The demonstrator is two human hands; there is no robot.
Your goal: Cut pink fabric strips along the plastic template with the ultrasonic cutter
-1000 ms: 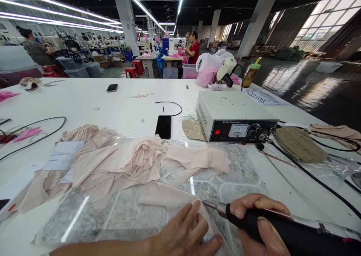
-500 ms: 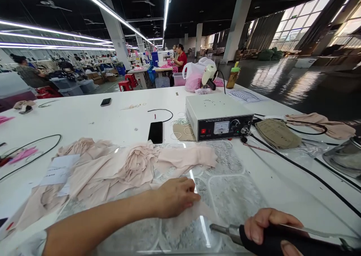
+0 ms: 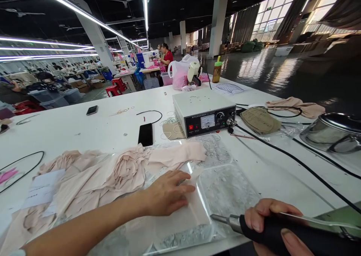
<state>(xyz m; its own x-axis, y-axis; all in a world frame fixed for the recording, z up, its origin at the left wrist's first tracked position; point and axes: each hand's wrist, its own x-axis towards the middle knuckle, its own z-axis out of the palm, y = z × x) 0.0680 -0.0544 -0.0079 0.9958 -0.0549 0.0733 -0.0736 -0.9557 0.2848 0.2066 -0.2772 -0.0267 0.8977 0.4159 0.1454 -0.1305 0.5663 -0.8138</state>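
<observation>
My left hand (image 3: 166,194) lies flat, fingers spread, on a pale pink fabric piece (image 3: 186,214) resting on a clear plastic sheet (image 3: 225,188) over the white table. A pile of the same pink fabric (image 3: 113,173) spreads to its left. At the lower right, my right hand (image 3: 267,226) is closed around the black handle of a handheld tool (image 3: 282,235). The tool's metal tip (image 3: 222,219) points left, just right of the fabric piece. Its black cable (image 3: 296,162) runs to a white control box (image 3: 204,113) with a dial and red switch.
A black phone (image 3: 145,134) lies beside the box, another phone (image 3: 91,110) farther back. Brown pattern pieces (image 3: 259,120), a metal bowl (image 3: 332,131), a pink bag (image 3: 180,73) and a bottle (image 3: 216,69) sit on the right and far side. People work at tables behind.
My left hand went from beside the tool tip out to the fabric pile, then drew a fabric piece nearer. The tool tip came off the fabric. The view swung right.
</observation>
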